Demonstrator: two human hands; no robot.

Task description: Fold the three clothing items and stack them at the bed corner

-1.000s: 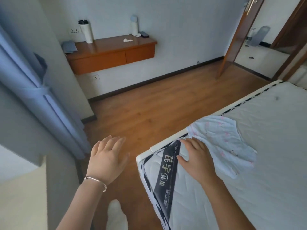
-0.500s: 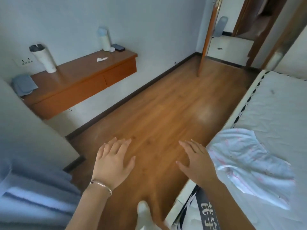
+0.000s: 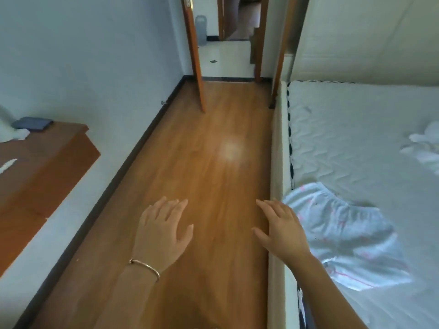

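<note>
A folded white garment with pink print (image 3: 337, 236) lies on the mattress (image 3: 351, 138) close to its near left edge. My right hand (image 3: 282, 230) hovers with spread fingers over the bed's edge, just left of that garment, holding nothing. My left hand (image 3: 161, 231), a thin bangle on its wrist, is held flat and empty above the wooden floor. A crumpled white piece of clothing (image 3: 425, 143) lies farther along the bed at the right border, partly cut off.
A strip of wooden floor (image 3: 209, 150) runs between the bed and the left wall to an open door (image 3: 196, 55). A wall-mounted wooden shelf (image 3: 40, 162) with a dark folded cloth (image 3: 33, 123) juts out at the left.
My right hand has lifted off the folded garment and drawn left to the bed's edge. The view has swung right, from the shelf wall toward the doorway; my left hand stays open over the floor.
</note>
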